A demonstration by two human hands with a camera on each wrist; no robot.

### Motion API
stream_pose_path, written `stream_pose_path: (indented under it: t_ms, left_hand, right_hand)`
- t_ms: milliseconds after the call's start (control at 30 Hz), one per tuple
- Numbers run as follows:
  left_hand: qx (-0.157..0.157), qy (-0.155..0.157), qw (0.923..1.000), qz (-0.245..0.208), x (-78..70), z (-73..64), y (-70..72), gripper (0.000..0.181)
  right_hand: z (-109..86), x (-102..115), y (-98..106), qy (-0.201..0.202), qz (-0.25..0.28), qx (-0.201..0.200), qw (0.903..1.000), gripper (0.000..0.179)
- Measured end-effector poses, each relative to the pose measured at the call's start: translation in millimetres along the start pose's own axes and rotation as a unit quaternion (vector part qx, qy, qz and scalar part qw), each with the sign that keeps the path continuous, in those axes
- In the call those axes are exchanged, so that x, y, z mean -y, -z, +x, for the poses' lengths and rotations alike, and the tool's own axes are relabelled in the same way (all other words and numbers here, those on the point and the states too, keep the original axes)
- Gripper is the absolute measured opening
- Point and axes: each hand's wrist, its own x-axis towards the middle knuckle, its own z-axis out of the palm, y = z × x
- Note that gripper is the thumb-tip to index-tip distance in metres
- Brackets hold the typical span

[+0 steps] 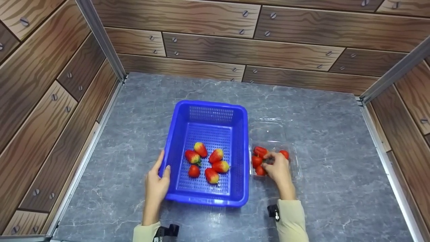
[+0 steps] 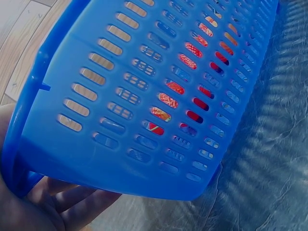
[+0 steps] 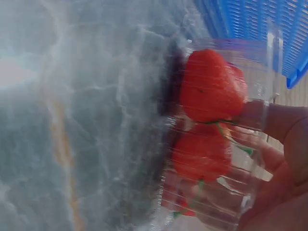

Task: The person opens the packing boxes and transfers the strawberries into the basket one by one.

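A blue plastic basket (image 1: 244,151) stands mid-table with several strawberries (image 1: 220,166) on its floor, most red with yellowish ends. My left hand (image 1: 157,185) grips its left rim, thumb over the edge and fingers outside; the left wrist view shows those fingers (image 2: 89,207) below the slotted wall. To the right, a clear plastic box (image 1: 294,168) holds several red strawberries (image 1: 260,152). My right hand (image 1: 278,168) reaches into it, thumb and forefinger apart beside the left-hand strawberries. In the right wrist view, red strawberries (image 3: 211,86) show through the box wall, partly hiding the fingertips.
The box's clear lid (image 1: 267,129) lies folded back behind it, close to the basket's right side. Wood-patterned walls (image 1: 201,47) enclose the grey marbled table (image 1: 332,141) at the back and both sides, with metal rails (image 1: 386,158) along the edges.
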Motion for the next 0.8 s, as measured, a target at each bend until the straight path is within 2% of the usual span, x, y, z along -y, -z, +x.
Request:
stream_pose_path:
  t_ms: [200, 433, 800]
  left_hand:
    - [-0.002, 0.004, 1.0, 0.008, 0.8, -0.1, 0.3, 0.055]
    - [-0.002, 0.011, 0.9998, 0.015, 0.3, -0.4, 0.5, 0.055]
    - [0.0, 0.01, 0.9999, 0.007, 0.6, 0.3, -0.6, 0.055]
  right_hand:
    - [-2.6, 3, 3, -0.015, -0.016, 0.005, 0.9998, 0.024]
    - [-7.0, 10, 12, -0.07, -0.042, 0.043, 0.9958, 0.033]
    - [-3.7, 5, 9, -0.052, -0.039, 0.033, 0.9974, 0.032]
